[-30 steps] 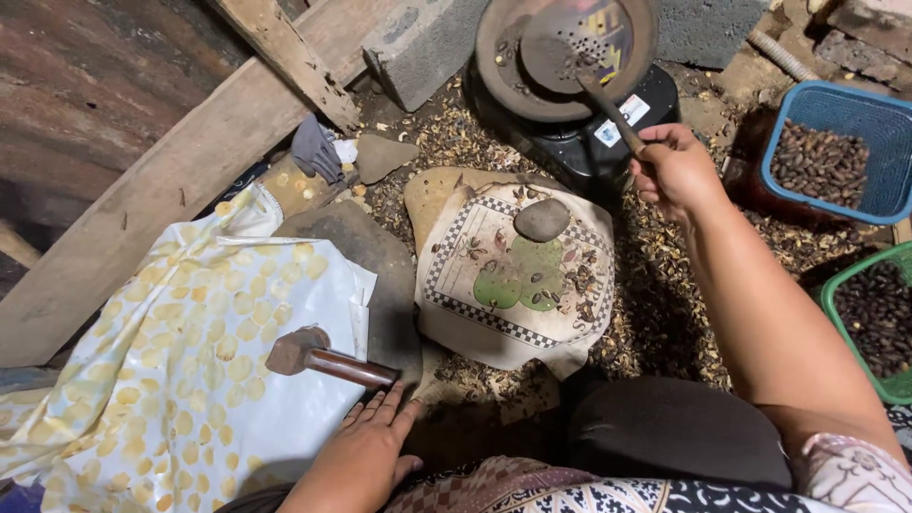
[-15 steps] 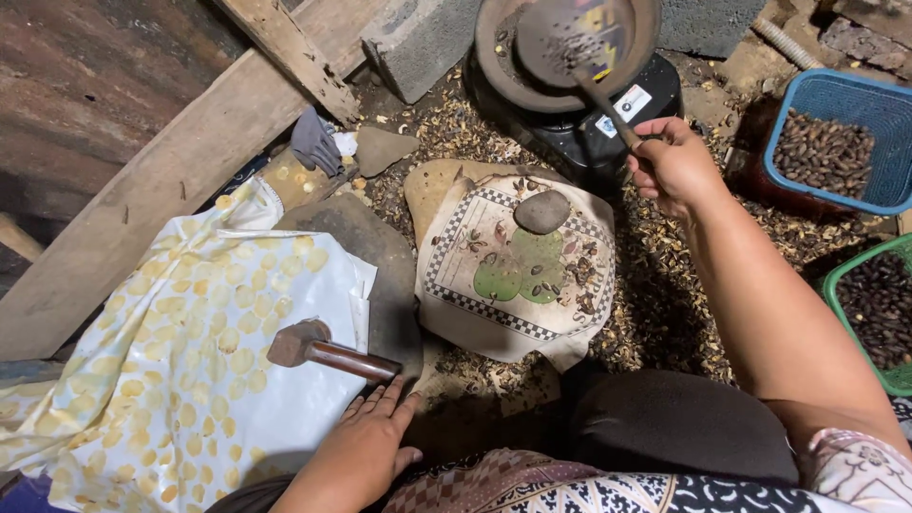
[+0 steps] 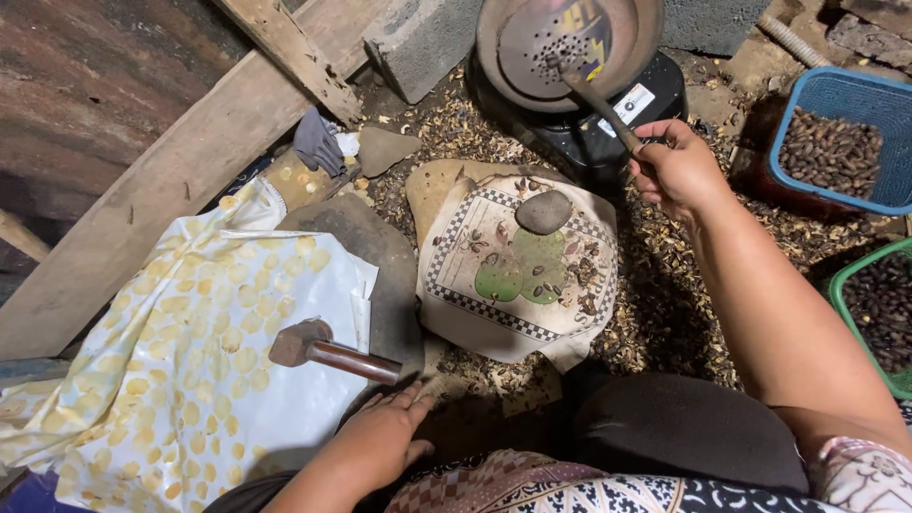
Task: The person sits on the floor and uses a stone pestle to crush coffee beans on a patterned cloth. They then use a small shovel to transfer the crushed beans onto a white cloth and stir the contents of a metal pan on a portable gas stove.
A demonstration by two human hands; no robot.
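Note:
My right hand point(image 3: 676, 169) grips the handle of a perforated metal ladle point(image 3: 556, 38) whose bowl sits inside a round pan point(image 3: 638, 38) on a black stove point(image 3: 608, 119). My left hand point(image 3: 380, 437) rests flat on the ground with fingers spread, close to the handle of a hammer point(image 3: 328, 351) lying on a white cloth with yellow spots point(image 3: 180, 370). Between the hands lies a patterned cloth point(image 3: 518, 271) over a flat stone, with a rounded grey stone point(image 3: 543, 211) and scattered dark nut pieces on it.
A blue basket point(image 3: 841, 142) and a green basket point(image 3: 874, 313) of dark nuts stand at the right. Shell fragments point(image 3: 665, 294) cover the ground. Wooden planks point(image 3: 171, 180) slant across the left, a concrete block point(image 3: 418, 43) sits at the top, and a dark cushion point(image 3: 684, 427) lies near my body.
My right hand has shifted slightly with the ladle handle, still in the pan. The left hand has stayed on the ground near the hammer.

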